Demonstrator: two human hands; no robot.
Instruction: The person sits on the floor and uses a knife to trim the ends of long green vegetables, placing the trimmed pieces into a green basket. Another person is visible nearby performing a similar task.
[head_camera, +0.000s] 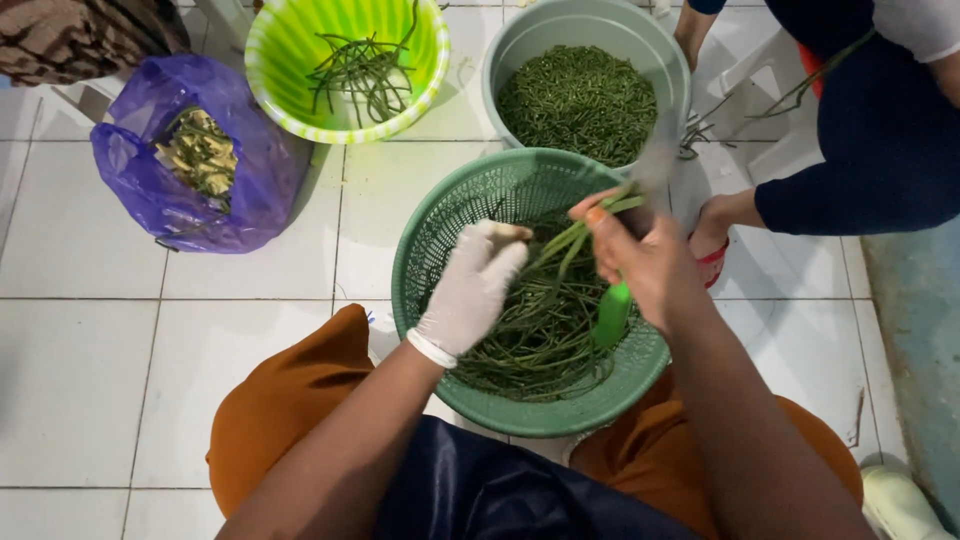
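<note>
Under my hands sits the green basket, full of long green stems. Beyond them stands a grey tub of chopped greens; up and left of them, a lime bowl and a purple bag. My gloved left hand pinches a bundle of stems. My right hand grips the same bundle, plus what I think is a green-handled knife.

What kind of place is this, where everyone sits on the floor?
Probably a home or small kitchen work area. There is a white tiled floor, a green basket of long green stalks, and a grey tub full of chopped pieces.
</note>
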